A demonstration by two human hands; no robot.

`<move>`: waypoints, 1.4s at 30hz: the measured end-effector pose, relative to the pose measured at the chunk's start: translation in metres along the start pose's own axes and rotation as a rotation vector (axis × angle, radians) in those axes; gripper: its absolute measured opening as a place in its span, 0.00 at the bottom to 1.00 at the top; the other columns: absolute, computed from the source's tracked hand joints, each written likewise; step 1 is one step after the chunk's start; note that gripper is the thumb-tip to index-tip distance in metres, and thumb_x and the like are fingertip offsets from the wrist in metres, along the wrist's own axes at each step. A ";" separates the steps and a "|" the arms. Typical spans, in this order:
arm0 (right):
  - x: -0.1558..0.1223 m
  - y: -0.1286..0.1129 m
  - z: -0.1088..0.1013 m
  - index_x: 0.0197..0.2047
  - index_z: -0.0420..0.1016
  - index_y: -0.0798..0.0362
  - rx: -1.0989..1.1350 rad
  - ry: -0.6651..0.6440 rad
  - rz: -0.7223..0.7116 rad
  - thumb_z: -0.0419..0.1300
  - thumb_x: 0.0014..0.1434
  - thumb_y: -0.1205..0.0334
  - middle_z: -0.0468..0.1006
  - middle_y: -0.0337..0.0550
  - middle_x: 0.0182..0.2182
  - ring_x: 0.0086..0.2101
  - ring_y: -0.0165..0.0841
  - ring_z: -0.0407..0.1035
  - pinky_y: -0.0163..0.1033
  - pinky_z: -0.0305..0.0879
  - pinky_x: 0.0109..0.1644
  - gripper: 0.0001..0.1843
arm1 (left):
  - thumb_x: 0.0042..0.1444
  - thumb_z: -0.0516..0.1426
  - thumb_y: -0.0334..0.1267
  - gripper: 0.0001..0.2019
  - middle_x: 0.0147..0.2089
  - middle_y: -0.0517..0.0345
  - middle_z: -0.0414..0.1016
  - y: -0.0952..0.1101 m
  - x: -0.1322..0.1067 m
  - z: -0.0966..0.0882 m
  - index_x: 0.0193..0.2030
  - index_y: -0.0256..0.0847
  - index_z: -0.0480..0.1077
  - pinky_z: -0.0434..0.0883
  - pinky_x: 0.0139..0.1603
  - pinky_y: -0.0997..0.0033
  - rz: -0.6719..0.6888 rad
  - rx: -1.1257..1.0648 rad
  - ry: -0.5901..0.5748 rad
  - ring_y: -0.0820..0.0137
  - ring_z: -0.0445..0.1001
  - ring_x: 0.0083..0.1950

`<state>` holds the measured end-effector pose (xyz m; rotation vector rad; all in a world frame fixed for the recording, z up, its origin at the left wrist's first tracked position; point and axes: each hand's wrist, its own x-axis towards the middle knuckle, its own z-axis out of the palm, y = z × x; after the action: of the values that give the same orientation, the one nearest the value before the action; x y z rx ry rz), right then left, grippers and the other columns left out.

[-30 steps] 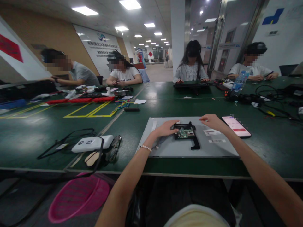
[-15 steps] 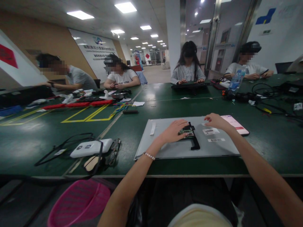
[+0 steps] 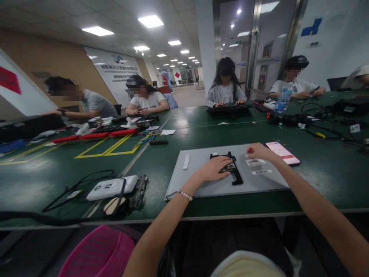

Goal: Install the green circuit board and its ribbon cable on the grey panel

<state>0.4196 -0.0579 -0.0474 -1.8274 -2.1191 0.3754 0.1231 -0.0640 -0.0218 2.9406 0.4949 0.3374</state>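
A grey flat panel (image 3: pixel 201 184) lies on the green table (image 3: pixel 161 161) in front of me. On it sits a small circuit board (image 3: pixel 230 167) inside a black bracket (image 3: pixel 236 177). My left hand (image 3: pixel 215 168) rests flat on the board, covering most of it. My right hand (image 3: pixel 257 151) hovers over white labels (image 3: pixel 253 163) at the panel's right part, fingers curled, nothing visibly held. A phone with a pink screen (image 3: pixel 283 152) lies just right of that hand.
A white device with black cable (image 3: pixel 112 187) and glasses (image 3: pixel 140 190) lie at my left. A pink basket (image 3: pixel 95 254) sits below the table edge. Several people work across the table among cables (image 3: pixel 317 115), a water bottle (image 3: pixel 281 100) and red strips (image 3: pixel 95 135).
My left hand slid right from the board's left edge onto the board itself. My right hand drew back slightly toward the labels. The view shifted a little.
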 end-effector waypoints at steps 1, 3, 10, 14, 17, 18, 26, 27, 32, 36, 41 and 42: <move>0.000 0.000 0.000 0.34 0.80 0.55 0.002 0.002 -0.001 0.61 0.49 0.69 0.81 0.46 0.34 0.35 0.35 0.74 0.35 0.66 0.38 0.08 | 0.61 0.53 0.46 0.25 0.65 0.48 0.61 0.000 0.000 0.000 0.63 0.41 0.60 0.57 0.66 0.59 0.003 0.003 -0.005 0.60 0.60 0.65; 0.000 -0.001 0.001 0.33 0.79 0.55 0.020 -0.001 0.001 0.61 0.49 0.70 0.81 0.45 0.32 0.34 0.34 0.74 0.34 0.65 0.37 0.07 | 0.60 0.53 0.46 0.26 0.64 0.47 0.62 -0.001 0.000 0.001 0.63 0.39 0.60 0.58 0.66 0.60 0.011 0.007 -0.010 0.60 0.61 0.64; -0.005 -0.018 -0.008 0.35 0.77 0.55 0.305 -0.114 -0.038 0.62 0.51 0.61 0.80 0.45 0.35 0.36 0.35 0.73 0.36 0.66 0.40 0.08 | 0.60 0.54 0.44 0.27 0.65 0.47 0.61 0.001 0.000 0.000 0.64 0.40 0.57 0.58 0.66 0.59 0.014 -0.016 -0.003 0.60 0.60 0.65; -0.015 -0.041 -0.009 0.41 0.74 0.54 0.600 -0.326 -0.066 0.62 0.51 0.53 0.78 0.45 0.37 0.34 0.33 0.71 0.36 0.65 0.36 0.17 | 0.60 0.54 0.43 0.28 0.65 0.46 0.59 0.005 0.001 0.000 0.65 0.39 0.55 0.57 0.66 0.59 0.011 -0.023 0.008 0.60 0.59 0.65; -0.017 -0.051 -0.002 0.41 0.74 0.54 0.654 -0.418 -0.073 0.62 0.50 0.55 0.78 0.44 0.35 0.32 0.31 0.70 0.35 0.64 0.34 0.16 | 0.60 0.54 0.42 0.27 0.65 0.46 0.59 0.010 0.002 -0.001 0.65 0.40 0.55 0.58 0.65 0.60 0.019 -0.014 0.011 0.60 0.60 0.65; -0.017 -0.053 0.001 0.41 0.75 0.54 0.657 -0.434 -0.074 0.62 0.50 0.57 0.78 0.43 0.35 0.32 0.31 0.70 0.34 0.64 0.33 0.15 | 0.60 0.54 0.42 0.27 0.65 0.46 0.60 0.012 0.003 -0.002 0.65 0.40 0.56 0.58 0.65 0.59 0.026 -0.002 0.013 0.60 0.60 0.65; -0.015 -0.055 0.003 0.40 0.77 0.54 0.620 -0.425 0.021 0.62 0.51 0.60 0.78 0.42 0.33 0.30 0.29 0.69 0.35 0.66 0.35 0.12 | 0.60 0.55 0.41 0.21 0.62 0.47 0.62 0.022 0.007 -0.002 0.60 0.42 0.62 0.58 0.64 0.57 0.084 0.106 0.007 0.59 0.61 0.63; -0.015 -0.056 0.003 0.39 0.77 0.54 0.633 -0.426 0.033 0.62 0.51 0.61 0.78 0.43 0.33 0.30 0.29 0.69 0.35 0.67 0.36 0.12 | 0.60 0.55 0.40 0.20 0.62 0.47 0.63 0.022 0.007 -0.001 0.59 0.41 0.62 0.59 0.63 0.57 0.086 0.115 0.008 0.59 0.61 0.63; -0.015 -0.055 0.007 0.38 0.75 0.56 0.724 -0.462 0.071 0.64 0.50 0.62 0.78 0.43 0.33 0.29 0.28 0.71 0.34 0.70 0.36 0.11 | 0.60 0.54 0.38 0.18 0.59 0.46 0.66 0.022 0.010 0.003 0.57 0.40 0.64 0.61 0.61 0.58 0.088 0.127 0.010 0.60 0.63 0.61; -0.015 -0.053 0.008 0.38 0.75 0.56 0.743 -0.481 0.076 0.64 0.50 0.63 0.78 0.43 0.33 0.29 0.27 0.71 0.33 0.70 0.36 0.11 | 0.61 0.54 0.38 0.18 0.59 0.46 0.65 0.023 0.010 0.004 0.57 0.40 0.63 0.61 0.61 0.59 0.088 0.139 0.007 0.60 0.64 0.61; -0.015 -0.052 0.008 0.39 0.75 0.56 0.718 -0.485 0.070 0.63 0.50 0.63 0.78 0.44 0.32 0.30 0.28 0.71 0.33 0.70 0.35 0.12 | 0.62 0.52 0.37 0.19 0.60 0.47 0.64 0.022 0.010 0.004 0.60 0.41 0.61 0.61 0.61 0.59 0.099 0.159 -0.012 0.61 0.64 0.61; -0.014 -0.051 0.008 0.39 0.75 0.56 0.709 -0.482 0.064 0.63 0.51 0.63 0.78 0.44 0.33 0.30 0.28 0.71 0.33 0.70 0.35 0.12 | 0.62 0.52 0.37 0.18 0.60 0.48 0.64 0.022 0.010 0.004 0.59 0.41 0.62 0.61 0.61 0.60 0.101 0.165 -0.013 0.62 0.64 0.61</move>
<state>0.3718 -0.0796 -0.0353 -1.4607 -1.8186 1.4879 0.1399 -0.0819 -0.0203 3.1331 0.3911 0.3020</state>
